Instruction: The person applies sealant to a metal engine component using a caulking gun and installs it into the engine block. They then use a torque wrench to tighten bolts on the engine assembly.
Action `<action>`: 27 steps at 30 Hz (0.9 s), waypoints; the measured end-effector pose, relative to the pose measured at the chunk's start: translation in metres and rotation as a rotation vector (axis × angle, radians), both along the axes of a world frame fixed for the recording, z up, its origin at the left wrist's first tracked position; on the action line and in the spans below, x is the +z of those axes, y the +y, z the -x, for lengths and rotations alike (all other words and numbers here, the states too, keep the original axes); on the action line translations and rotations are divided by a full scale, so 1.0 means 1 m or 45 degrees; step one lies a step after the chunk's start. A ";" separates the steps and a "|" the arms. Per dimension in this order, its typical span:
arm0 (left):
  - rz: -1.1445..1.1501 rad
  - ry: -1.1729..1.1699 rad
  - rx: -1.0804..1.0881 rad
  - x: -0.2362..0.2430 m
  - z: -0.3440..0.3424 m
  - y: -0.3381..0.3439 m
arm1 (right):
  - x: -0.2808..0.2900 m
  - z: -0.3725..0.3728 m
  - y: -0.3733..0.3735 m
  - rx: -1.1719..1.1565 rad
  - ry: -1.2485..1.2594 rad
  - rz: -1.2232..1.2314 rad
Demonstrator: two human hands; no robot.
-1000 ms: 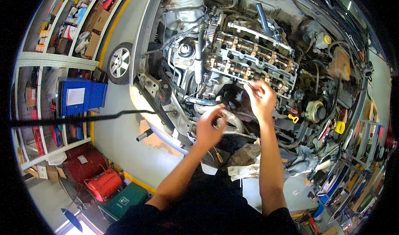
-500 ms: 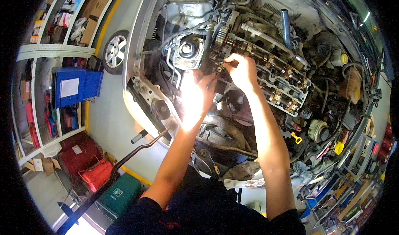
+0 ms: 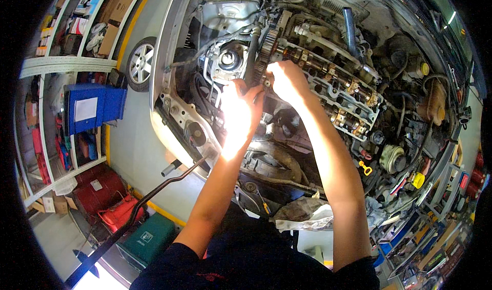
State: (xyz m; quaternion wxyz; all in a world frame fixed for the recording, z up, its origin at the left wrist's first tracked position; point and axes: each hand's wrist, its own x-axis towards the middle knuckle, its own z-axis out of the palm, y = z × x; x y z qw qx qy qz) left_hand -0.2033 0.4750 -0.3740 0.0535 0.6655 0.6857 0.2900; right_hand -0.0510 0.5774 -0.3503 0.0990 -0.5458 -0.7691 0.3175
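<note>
My left hand, bright with glare, is at the toothed gear on the left end of the engine, its fingers bent around something too small to make out. My right hand is just above and to the right, fingers pinched at the gear's lower end on something hidden. Beside them lies the uncovered cylinder head with camshafts. A round metal mount sits just above my left hand, next to a dark hose.
Around me are the car's front edge, a long dark bar angled toward the lower left, an orange dipstick handle, a loose wheel, shelving, a blue box and red containers.
From a second ago, both hands have moved up and left from below the cylinder head to the gear end. Over the last half second my right hand has shifted slightly up and left.
</note>
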 end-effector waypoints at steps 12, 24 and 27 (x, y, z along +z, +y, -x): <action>-0.200 0.088 -0.138 -0.007 0.002 0.009 | -0.008 0.004 -0.009 -0.099 0.171 0.016; -0.207 0.108 -0.143 -0.002 0.000 0.014 | -0.014 -0.005 -0.019 -0.159 0.441 -0.151; -0.191 0.118 -0.165 -0.004 0.002 0.015 | -0.023 0.000 -0.018 -0.144 0.337 -0.179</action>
